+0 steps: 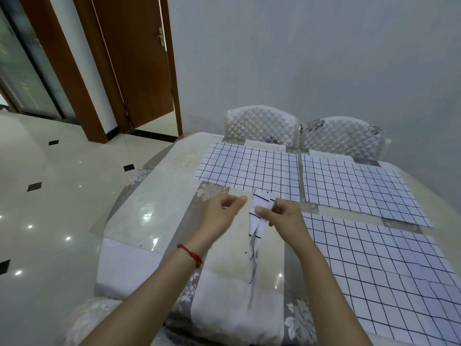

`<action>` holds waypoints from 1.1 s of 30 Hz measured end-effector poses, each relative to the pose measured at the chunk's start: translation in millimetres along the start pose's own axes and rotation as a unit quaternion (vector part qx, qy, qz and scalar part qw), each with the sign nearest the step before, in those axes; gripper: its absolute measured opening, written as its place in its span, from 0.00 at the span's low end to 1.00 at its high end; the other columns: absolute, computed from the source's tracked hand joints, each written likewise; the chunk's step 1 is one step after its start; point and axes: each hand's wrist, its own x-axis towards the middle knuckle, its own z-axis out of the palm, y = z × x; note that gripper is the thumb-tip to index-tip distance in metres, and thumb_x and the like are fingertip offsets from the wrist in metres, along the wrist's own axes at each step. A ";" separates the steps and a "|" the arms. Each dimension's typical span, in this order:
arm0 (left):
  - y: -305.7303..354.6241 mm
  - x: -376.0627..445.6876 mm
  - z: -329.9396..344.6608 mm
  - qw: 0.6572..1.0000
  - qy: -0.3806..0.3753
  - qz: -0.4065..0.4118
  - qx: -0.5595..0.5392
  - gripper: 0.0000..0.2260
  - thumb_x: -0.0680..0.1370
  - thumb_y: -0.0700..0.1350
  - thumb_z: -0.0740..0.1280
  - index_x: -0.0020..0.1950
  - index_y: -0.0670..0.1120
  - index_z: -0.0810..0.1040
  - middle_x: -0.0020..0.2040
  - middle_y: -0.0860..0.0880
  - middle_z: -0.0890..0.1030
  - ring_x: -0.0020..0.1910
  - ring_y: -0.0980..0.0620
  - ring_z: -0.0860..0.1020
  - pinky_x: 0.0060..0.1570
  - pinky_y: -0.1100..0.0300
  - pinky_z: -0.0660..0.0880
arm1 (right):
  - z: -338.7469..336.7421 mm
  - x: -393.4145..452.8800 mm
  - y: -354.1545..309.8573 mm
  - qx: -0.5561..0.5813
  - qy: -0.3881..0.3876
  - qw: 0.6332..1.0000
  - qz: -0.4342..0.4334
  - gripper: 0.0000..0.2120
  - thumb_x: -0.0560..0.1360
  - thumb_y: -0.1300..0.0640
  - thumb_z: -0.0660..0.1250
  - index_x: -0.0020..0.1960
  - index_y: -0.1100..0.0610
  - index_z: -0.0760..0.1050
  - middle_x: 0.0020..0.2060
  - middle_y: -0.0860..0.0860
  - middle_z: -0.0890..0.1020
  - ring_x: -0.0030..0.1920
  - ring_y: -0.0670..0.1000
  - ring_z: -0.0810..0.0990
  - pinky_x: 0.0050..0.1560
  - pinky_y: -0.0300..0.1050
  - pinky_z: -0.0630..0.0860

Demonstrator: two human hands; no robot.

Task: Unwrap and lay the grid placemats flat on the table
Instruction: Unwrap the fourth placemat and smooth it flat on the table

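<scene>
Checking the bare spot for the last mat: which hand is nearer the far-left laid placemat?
Right. The right hand, gripping the bunched placemat, sits just below the far-left placemat; the left hand lies further left, below its corner.

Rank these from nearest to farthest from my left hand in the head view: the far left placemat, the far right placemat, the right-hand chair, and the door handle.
Measured from the left hand:
1. Far left placemat, just beyond it.
2. Far right placemat, across to the right.
3. Right-hand chair, behind that mat.
4. Door handle, far back, left.

3 placemats [249, 168] lie on the table [159, 196], 2 chairs [262, 126] behind.
</scene>
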 end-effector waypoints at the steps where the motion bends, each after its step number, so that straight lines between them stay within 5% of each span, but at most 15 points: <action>1: -0.1 -4.6 5.6 0.998 -0.041 -0.026 -0.042 0.11 0.74 0.51 0.67 0.49 0.43 0.80 0.47 0.48 0.82 0.48 0.50 0.80 0.47 0.59 0.77 | 2.7 -1.1 -0.9 0.003 -0.008 1.000 -0.002 0.08 0.69 0.61 0.72 0.36 0.64 0.77 0.28 0.51 0.76 0.26 0.40 0.72 0.31 0.32 0.69; 5: -3.9 -9.9 10.3 0.985 -0.094 -0.061 -0.134 0.10 0.73 0.48 0.69 0.50 0.44 0.82 0.50 0.46 0.84 0.51 0.49 0.82 0.51 0.54 0.79 | 8.0 -5.9 -0.6 0.001 -0.009 1.000 -0.001 0.10 0.69 0.56 0.72 0.40 0.64 0.78 0.32 0.55 0.79 0.34 0.47 0.75 0.37 0.40 0.73; 11: -10.8 -10.6 2.4 0.980 -0.145 -0.008 -0.134 0.11 0.69 0.35 0.71 0.50 0.45 0.82 0.44 0.48 0.85 0.45 0.53 0.83 0.44 0.63 0.79 | 10.2 -5.5 1.4 0.024 0.014 1.000 0.006 0.11 0.71 0.59 0.69 0.39 0.68 0.76 0.28 0.53 0.76 0.24 0.39 0.73 0.29 0.30 0.71; 15: -15.1 -10.6 4.5 0.989 -0.080 -0.010 -0.123 0.04 0.72 0.36 0.69 0.43 0.43 0.82 0.38 0.49 0.85 0.39 0.52 0.83 0.40 0.63 0.79 | 13.1 -7.0 0.1 0.033 0.012 0.999 0.001 0.11 0.72 0.60 0.68 0.34 0.62 0.72 0.27 0.52 0.74 0.23 0.38 0.72 0.27 0.28 0.70; 20: -21.1 6.8 -21.0 0.989 0.056 -0.062 -0.123 0.08 0.73 0.38 0.69 0.34 0.46 0.78 0.20 0.58 0.76 0.24 0.61 0.72 0.29 0.70 0.70 | -5.6 -4.4 8.8 0.031 0.059 0.998 0.008 0.09 0.70 0.59 0.71 0.36 0.61 0.75 0.28 0.52 0.75 0.28 0.43 0.74 0.32 0.36 0.73; 23: -25.1 19.8 -51.4 0.984 0.119 -0.060 -0.115 0.06 0.74 0.39 0.68 0.37 0.43 0.80 0.30 0.51 0.79 0.29 0.57 0.74 0.34 0.66 0.71 | -26.5 0.8 16.9 0.048 0.136 0.989 0.016 0.16 0.69 0.59 0.72 0.41 0.72 0.73 0.32 0.57 0.74 0.34 0.51 0.73 0.36 0.42 0.72; 25: -23.9 24.3 -69.0 0.982 0.145 -0.055 -0.105 0.07 0.75 0.41 0.67 0.46 0.37 0.80 0.39 0.44 0.79 0.36 0.52 0.75 0.43 0.60 0.70 | -37.5 2.6 19.4 0.041 0.178 0.983 0.016 0.17 0.68 0.57 0.72 0.36 0.70 0.70 0.30 0.56 0.71 0.33 0.51 0.68 0.37 0.44 0.67; 28: -22.2 31.2 -88.9 0.983 0.160 -0.039 -0.076 0.07 0.76 0.42 0.66 0.47 0.38 0.79 0.34 0.46 0.75 0.32 0.54 0.70 0.43 0.60 0.67 | -47.8 4.2 17.7 0.026 0.220 0.975 0.014 0.16 0.70 0.58 0.70 0.29 0.59 0.66 0.26 0.52 0.64 0.31 0.50 0.62 0.34 0.42 0.60; 33: -26.2 37.2 -111.8 0.989 0.135 -0.037 -0.046 0.08 0.75 0.45 0.67 0.37 0.45 0.79 0.32 0.50 0.77 0.33 0.53 0.73 0.35 0.63 0.69 | -57.0 8.2 14.3 0.028 0.245 0.969 0.004 0.15 0.69 0.58 0.71 0.32 0.64 0.70 0.27 0.54 0.66 0.31 0.50 0.63 0.34 0.41 0.61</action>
